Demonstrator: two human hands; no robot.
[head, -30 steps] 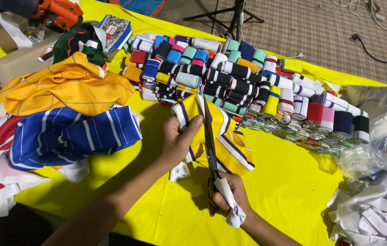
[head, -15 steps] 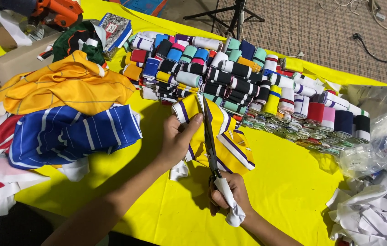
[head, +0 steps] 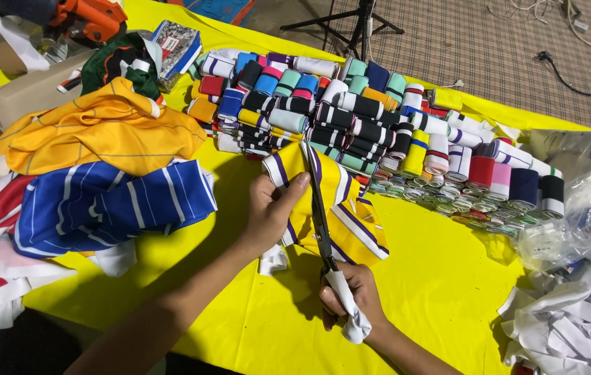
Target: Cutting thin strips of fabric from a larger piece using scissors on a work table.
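Yellow cloth: covers the counter (head: 448, 278) under both hands.
Bags: clear plastic bags (head: 580, 229) right of the right hand, packed with small folded pieces; exact contents hard to tell.
Rolls: rows of striped rib rolls (head: 351, 118) stacked just beyond the hands.
Fabric piece: yellow fabric with purple and white stripes (head: 344, 208), flat between the hands, touching the left one.
Left hand (head: 271, 212): clamped on the fabric's near-left edge, thumb on top, forearm angled up from lower left.
Right hand (head: 351, 302): closed around the cloth-wrapped handles of scissors (head: 319, 215), blades lying forward across the fabric.
Change: almost none since half a second ago; hands and scissors in the same spots.
Left side: blue striped and orange garments (head: 108, 167) piled left of the left hand.
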